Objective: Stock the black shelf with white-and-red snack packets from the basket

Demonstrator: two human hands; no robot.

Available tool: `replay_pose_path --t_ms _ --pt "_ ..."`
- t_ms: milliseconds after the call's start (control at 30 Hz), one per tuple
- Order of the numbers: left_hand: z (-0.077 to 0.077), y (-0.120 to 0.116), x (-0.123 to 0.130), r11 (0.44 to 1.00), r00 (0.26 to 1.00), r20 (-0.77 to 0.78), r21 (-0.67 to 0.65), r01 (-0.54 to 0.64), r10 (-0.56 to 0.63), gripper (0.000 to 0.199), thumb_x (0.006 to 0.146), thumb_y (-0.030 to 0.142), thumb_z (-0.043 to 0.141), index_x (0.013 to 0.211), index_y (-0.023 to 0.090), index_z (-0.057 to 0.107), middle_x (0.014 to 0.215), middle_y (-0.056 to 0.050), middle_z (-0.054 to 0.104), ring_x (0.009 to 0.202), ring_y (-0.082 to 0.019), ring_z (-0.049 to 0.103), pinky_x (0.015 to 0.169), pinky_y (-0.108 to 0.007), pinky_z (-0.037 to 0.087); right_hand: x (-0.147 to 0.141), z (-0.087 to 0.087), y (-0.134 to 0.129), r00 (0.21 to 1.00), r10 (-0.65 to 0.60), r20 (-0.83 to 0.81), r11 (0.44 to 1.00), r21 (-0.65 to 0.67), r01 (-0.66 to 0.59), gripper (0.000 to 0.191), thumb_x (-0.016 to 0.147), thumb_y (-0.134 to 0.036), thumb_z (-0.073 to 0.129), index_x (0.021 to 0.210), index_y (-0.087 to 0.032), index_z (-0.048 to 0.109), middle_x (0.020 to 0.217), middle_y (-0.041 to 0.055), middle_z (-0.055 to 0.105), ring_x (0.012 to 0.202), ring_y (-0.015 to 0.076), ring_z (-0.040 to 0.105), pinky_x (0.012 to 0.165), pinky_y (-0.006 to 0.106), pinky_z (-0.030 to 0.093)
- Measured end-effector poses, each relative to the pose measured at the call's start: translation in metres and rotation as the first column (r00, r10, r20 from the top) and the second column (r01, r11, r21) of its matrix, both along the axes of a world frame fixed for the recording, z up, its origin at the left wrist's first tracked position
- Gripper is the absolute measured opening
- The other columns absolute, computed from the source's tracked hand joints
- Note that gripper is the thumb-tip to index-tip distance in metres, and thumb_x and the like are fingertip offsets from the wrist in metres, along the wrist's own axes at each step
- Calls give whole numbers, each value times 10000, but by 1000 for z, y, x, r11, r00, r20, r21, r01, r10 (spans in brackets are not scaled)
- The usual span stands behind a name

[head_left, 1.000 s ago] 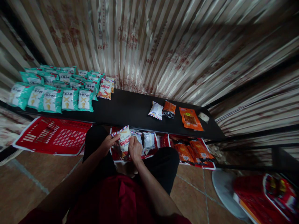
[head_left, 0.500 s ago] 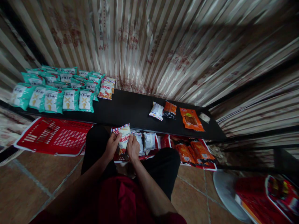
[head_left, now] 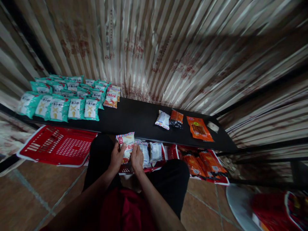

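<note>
Between my knees, my left hand (head_left: 117, 156) and my right hand (head_left: 137, 157) are both closed on one snack bag (head_left: 126, 142), white with a red-and-blue striped edge and red print. Its printed face is turned up towards me. Behind the right hand, more white snack bags (head_left: 156, 151) lie in a red basket under the shelf's front edge. On the black shelf (head_left: 134, 112), two bags of the striped kind (head_left: 112, 97) stand against the end of the teal rows. Another striped bag (head_left: 163, 119) lies further right, its back showing.
Several teal snack bags (head_left: 59, 108) stand in rows on the shelf's left. An orange-and-black packet (head_left: 176, 118), a flat orange packet (head_left: 199, 128) and a small white piece (head_left: 213, 127) lie right. Below are a red basket (head_left: 69, 146) and orange packets (head_left: 207, 163); striped curtain (head_left: 144, 48) behind.
The view has shifted slightly, so the shelf and its goods appear a little lower and further right. Both hands keep holding the same snack bag, which sits slightly more upright.
</note>
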State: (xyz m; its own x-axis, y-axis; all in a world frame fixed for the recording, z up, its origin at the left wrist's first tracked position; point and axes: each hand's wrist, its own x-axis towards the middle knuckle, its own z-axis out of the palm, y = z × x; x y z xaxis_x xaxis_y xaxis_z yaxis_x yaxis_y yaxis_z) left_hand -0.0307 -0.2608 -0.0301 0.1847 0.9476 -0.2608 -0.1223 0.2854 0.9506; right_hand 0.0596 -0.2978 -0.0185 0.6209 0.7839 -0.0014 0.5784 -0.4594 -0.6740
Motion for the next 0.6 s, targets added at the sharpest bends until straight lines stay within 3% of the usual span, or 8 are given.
replay_pose_path --t_ms 167,300,600 --pt "-4 8 -3 1000 1000 12 8 -14 14 437 744 541 578 973 169 564 869 -52 675 795 -198 644 670 -263 497 0 4 1 992 43 -118 997 67 -35 545 928 -476 153 832 -180 601 809 119 683 738 222 631 639 293 398" --pt "2 16 -7 999 999 45 -28 16 -15 435 708 537 615 902 149 583 793 -42 677 715 -184 648 606 -244 500 1 9 1 966 81 -245 995 74 -65 542 913 -519 187 877 -181 609 875 108 682 820 214 619 712 289 410" --pt "18 34 -16 983 989 127 -158 97 -77 529 604 528 714 921 119 602 743 -60 700 627 -193 664 567 -266 525 -1 7 5 845 190 -501 975 199 -102 503 844 -601 352 887 -199 652 779 48 681 725 202 603 661 295 452"
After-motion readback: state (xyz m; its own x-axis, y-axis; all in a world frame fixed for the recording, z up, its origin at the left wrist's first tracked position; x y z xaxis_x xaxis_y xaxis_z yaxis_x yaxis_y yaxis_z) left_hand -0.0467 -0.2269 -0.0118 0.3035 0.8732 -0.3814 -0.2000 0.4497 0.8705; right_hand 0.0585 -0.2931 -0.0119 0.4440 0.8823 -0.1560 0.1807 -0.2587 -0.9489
